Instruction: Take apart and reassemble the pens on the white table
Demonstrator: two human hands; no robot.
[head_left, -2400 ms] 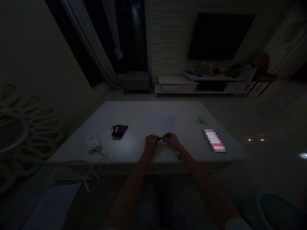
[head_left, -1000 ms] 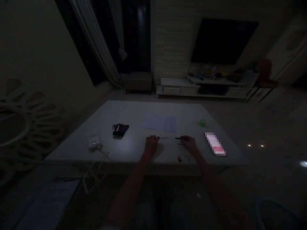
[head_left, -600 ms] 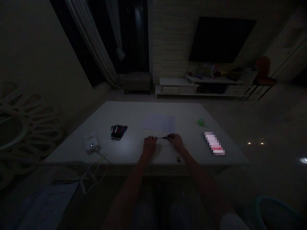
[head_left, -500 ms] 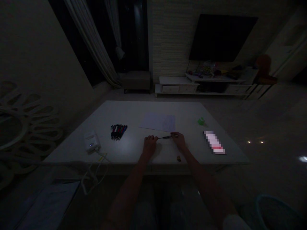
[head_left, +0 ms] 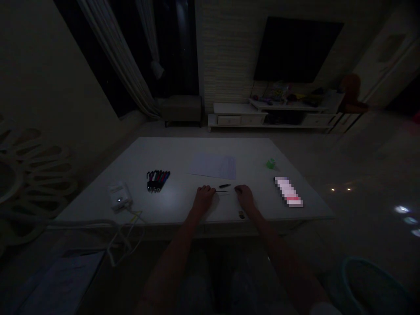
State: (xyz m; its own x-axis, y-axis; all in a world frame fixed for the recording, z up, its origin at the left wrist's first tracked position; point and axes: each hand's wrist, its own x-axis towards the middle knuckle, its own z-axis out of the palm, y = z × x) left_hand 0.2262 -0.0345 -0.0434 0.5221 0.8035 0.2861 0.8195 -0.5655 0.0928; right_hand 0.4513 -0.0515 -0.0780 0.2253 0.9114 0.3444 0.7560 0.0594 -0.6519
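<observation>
The space between the left hand (head_left: 204, 197) and the right hand (head_left: 244, 195) is partly blocked by a short black pen part (head_left: 225, 186) and a thin rod (head_left: 222, 191). Beyond them, a flat sheet of paper (head_left: 212, 166) can be passed over. Room is left on the surface (head_left: 183, 151) between the left hand and a bundle of pens (head_left: 157, 180), with a white charger (head_left: 118, 197) and its cable (head_left: 113, 236) further left. To the right, a gap is left before a pixelated package (head_left: 288, 191), while a small brown object (head_left: 242, 214) sits near the front edge, just below the right hand.
</observation>
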